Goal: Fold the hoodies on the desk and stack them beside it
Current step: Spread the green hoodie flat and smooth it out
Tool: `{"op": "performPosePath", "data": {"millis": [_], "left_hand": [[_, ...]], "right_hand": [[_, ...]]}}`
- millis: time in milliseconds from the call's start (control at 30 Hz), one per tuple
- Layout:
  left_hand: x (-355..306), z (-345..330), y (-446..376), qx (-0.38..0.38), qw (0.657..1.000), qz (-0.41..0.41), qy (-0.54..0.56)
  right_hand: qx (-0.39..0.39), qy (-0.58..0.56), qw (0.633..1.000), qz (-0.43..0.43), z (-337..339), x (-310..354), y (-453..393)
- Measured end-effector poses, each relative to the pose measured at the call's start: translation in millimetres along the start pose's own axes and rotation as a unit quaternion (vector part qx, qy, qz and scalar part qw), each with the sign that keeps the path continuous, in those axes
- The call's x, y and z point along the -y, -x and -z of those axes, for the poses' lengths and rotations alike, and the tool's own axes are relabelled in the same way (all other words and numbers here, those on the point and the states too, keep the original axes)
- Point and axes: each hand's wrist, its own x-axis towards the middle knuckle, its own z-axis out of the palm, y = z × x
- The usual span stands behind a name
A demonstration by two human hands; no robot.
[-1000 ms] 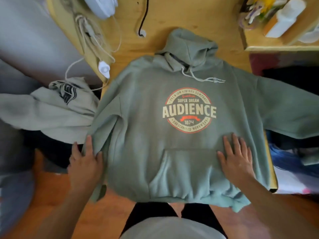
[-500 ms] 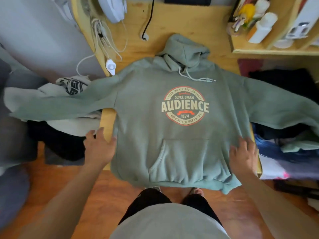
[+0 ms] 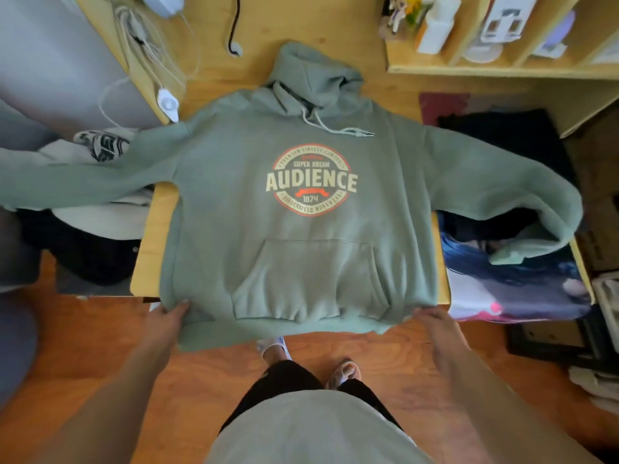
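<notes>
A sage-green hoodie (image 3: 301, 249) with a round "AUDIENCE" print lies face up on the wooden desk (image 3: 157, 236), hood at the far side, both sleeves spread past the desk's sides. Its hem hangs over the near edge. My left hand (image 3: 169, 321) grips the hem's left corner, thumb on top. My right hand (image 3: 435, 324) grips the hem's right corner, fingers tucked under the cloth. A pale grey hoodie (image 3: 100, 212) with a dark print lies beside the desk at the left, under the green left sleeve.
White cables and a switch (image 3: 167, 103) lie along the desk's far left; a black cord (image 3: 234, 28) at the back. A wooden shelf (image 3: 502, 67) with bottles stands far right. Dark clothes and a printed fabric (image 3: 502, 279) pile right of the desk. My feet stand on orange floor below.
Both hands slid down from the hoodie's sides to the hem corners and took hold of them. The left sleeve now lies stretched out to the left.
</notes>
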Motion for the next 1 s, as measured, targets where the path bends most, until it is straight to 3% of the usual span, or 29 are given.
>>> {"op": "performPosePath", "data": {"millis": [67,167,200,267,333,400,467,533,600,700,767,867,933,1000], "left_hand": [[9,2,3,0.012,1.0,0.0,-0.002],[18,-1,3,-0.023,0.994,-0.042,-0.093],[17,-2,5,-0.04,0.987,-0.062,-0.141],[18,3,-4,-0.047,0.967,-0.077,-0.236],[12,9,-13,-0.029,0.945,-0.071,-0.317],[-5,10,-16,-0.038,0.915,-0.077,-0.393],[-28,3,-20,-0.124,0.871,-0.203,-0.43],[-58,-12,-22,-0.151,0.834,-0.324,-0.42],[-96,-32,-34,-0.118,0.818,-0.394,-0.402],[-154,-69,-69,-0.047,0.757,-0.464,-0.458],[-194,-92,-96,-0.01,0.733,-0.471,-0.491],[-233,-123,-135,-0.013,0.726,-0.456,-0.514],[-233,-142,-156,-0.026,0.723,-0.436,-0.535],[-223,-152,-170,-0.065,0.713,-0.465,-0.521]], "right_hand": [[0.039,-0.03,0.999,-0.002,5,1,-3],[0.07,0.024,0.997,-0.009,-6,-7,-9],[0.053,0.035,0.998,-0.019,-9,-7,-11],[-0.063,0.139,0.988,-0.011,-5,3,-8],[-0.167,0.251,0.953,-0.018,5,19,0],[-0.188,0.282,0.94,-0.034,8,32,9],[-0.213,0.301,0.928,-0.041,-1,47,19],[-0.27,0.315,0.91,0.017,-17,65,24],[-0.285,0.322,0.892,0.14,-47,94,25],[-0.18,0.355,0.869,0.293,-108,161,10],[-0.109,0.398,0.84,0.352,-149,216,-17],[-0.052,0.426,0.811,0.398,-207,295,-68],[-0.054,0.408,0.798,0.44,-244,339,-103],[-0.087,0.424,0.756,0.491,-281,379,-132]]}}
